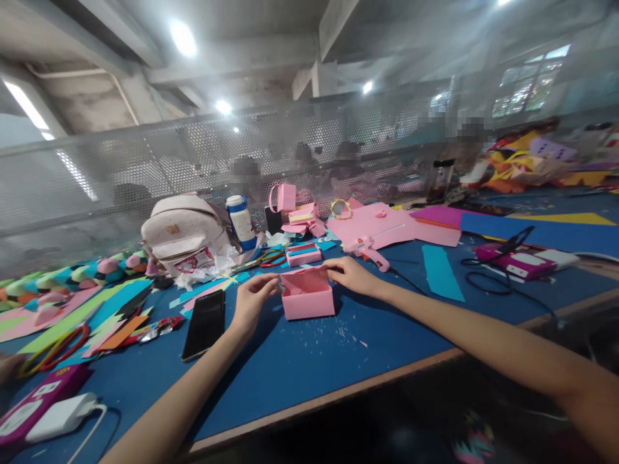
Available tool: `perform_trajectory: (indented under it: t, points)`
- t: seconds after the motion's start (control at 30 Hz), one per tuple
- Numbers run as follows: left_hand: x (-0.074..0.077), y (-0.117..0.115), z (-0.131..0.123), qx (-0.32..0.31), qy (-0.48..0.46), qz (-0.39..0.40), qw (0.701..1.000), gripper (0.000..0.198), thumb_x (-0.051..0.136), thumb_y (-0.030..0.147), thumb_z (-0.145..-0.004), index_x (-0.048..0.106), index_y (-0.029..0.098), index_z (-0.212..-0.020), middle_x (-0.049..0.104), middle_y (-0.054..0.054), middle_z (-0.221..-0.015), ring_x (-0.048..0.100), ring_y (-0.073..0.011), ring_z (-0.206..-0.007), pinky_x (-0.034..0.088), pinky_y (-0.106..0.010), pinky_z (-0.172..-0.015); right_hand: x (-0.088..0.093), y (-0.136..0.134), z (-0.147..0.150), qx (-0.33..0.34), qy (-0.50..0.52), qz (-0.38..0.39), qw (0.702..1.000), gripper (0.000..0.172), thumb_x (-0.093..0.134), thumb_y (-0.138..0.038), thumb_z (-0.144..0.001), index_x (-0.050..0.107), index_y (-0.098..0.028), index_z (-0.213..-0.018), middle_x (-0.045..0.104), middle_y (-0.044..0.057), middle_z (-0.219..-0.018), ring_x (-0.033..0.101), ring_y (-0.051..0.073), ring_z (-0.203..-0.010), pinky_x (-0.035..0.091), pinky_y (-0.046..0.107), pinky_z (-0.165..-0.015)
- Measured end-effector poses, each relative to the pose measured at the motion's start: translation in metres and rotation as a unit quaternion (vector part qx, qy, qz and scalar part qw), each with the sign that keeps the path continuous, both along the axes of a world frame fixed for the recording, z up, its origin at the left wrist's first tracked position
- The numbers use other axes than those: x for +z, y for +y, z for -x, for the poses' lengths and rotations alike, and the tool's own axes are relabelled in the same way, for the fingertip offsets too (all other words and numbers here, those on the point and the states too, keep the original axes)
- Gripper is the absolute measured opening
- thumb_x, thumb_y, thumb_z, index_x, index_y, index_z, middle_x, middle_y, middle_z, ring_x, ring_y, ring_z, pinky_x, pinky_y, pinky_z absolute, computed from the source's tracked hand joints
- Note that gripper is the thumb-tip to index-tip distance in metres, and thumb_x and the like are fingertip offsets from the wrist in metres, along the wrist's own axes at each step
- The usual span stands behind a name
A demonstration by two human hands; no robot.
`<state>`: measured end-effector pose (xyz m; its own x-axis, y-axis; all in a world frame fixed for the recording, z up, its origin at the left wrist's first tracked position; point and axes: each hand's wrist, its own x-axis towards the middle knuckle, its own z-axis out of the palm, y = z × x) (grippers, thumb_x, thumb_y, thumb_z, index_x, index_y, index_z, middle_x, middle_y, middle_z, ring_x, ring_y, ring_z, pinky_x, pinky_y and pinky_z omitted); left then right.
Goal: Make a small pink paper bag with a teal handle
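A pink foam box [308,296] stands on the blue table [309,361] in front of me. My left hand [252,301] pinches the box's left top edge with fingers closed. My right hand [351,274] presses on the right top edge, fingers curled over the rim. Both arms reach in from the near edge of the table.
A black phone [204,324] lies left of the box. A pink glue gun [368,250] and pink foam sheets [382,224] lie behind it. Scissors [271,259], a white bag [184,231], a bottle [240,221], coloured foam strips [72,309] and a power strip [520,263] surround it. A mesh screen stands behind.
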<state>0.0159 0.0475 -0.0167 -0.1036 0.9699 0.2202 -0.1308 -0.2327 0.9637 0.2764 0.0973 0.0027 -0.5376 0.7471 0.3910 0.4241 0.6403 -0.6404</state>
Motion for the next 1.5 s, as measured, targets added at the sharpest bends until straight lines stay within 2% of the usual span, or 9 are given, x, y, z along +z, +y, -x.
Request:
perform_trajectory:
  t: [0.2,0.37,0.63,0.8,1.07,1.5]
  points:
    - [0.000,-0.001,0.000,0.006,-0.001,0.000,1.000,0.032,0.086,0.033,-0.059,0.075,0.015,-0.084,0.072,-0.006,-0.086,0.065,-0.0136,-0.072,0.053,-0.027,-0.072,0.001,0.000,0.001,0.012,0.004,0.010,1.000,0.026,0.048,-0.032,-0.089,0.064,-0.014,-0.078,0.057,0.000,-0.063,0.048,0.013,-0.059,0.030,0.024,-0.055]
    - [0.001,-0.001,0.000,0.020,-0.010,-0.010,1.000,0.027,0.084,0.032,-0.063,0.073,0.016,-0.082,0.070,-0.003,-0.078,0.061,-0.0090,-0.067,0.049,-0.020,-0.066,0.003,-0.001,0.001,0.028,0.003,0.016,0.999,0.026,0.047,-0.032,-0.089,0.061,-0.015,-0.075,0.054,-0.001,-0.062,0.044,0.012,-0.058,0.029,0.024,-0.055]
    - [0.000,-0.003,-0.007,0.012,-0.033,-0.010,0.999,0.031,0.085,0.034,-0.059,0.064,0.017,-0.075,0.061,0.003,-0.067,0.060,-0.0090,-0.063,0.051,-0.021,-0.063,0.003,-0.002,0.001,0.035,0.001,0.021,0.999,0.026,0.047,-0.032,-0.089,0.060,-0.015,-0.073,0.053,-0.001,-0.062,0.044,0.013,-0.059,0.030,0.024,-0.054]
    - [-0.001,-0.003,-0.008,0.009,-0.025,-0.006,1.000,0.030,0.085,0.037,-0.059,0.069,0.016,-0.074,0.067,-0.002,-0.078,0.063,-0.0121,-0.070,0.052,-0.022,-0.065,0.002,-0.002,0.002,0.033,0.008,0.019,0.999,0.026,0.047,-0.033,-0.088,0.060,-0.015,-0.074,0.054,-0.001,-0.062,0.046,0.013,-0.059,0.031,0.024,-0.055]
    - [0.001,-0.007,-0.010,-0.024,-0.013,0.014,1.000,0.038,0.083,0.044,-0.061,0.077,0.014,-0.084,0.075,-0.012,-0.092,0.069,-0.0217,-0.084,0.055,-0.034,-0.078,0.003,-0.002,0.002,0.017,0.030,0.007,0.999,0.019,0.045,-0.017,-0.078,0.059,-0.015,-0.065,0.056,-0.001,-0.062,0.045,0.012,-0.058,0.031,0.024,-0.057]
    - [-0.004,-0.004,-0.010,0.007,0.017,0.003,1.000,0.032,0.085,0.040,-0.058,0.077,0.015,-0.076,0.073,-0.007,-0.078,0.065,-0.0163,-0.069,0.053,-0.028,-0.070,0.004,-0.003,0.003,0.001,0.037,0.011,0.999,0.018,0.045,-0.018,-0.075,0.058,-0.015,-0.062,0.053,-0.002,-0.056,0.043,0.011,-0.055,0.030,0.024,-0.054]
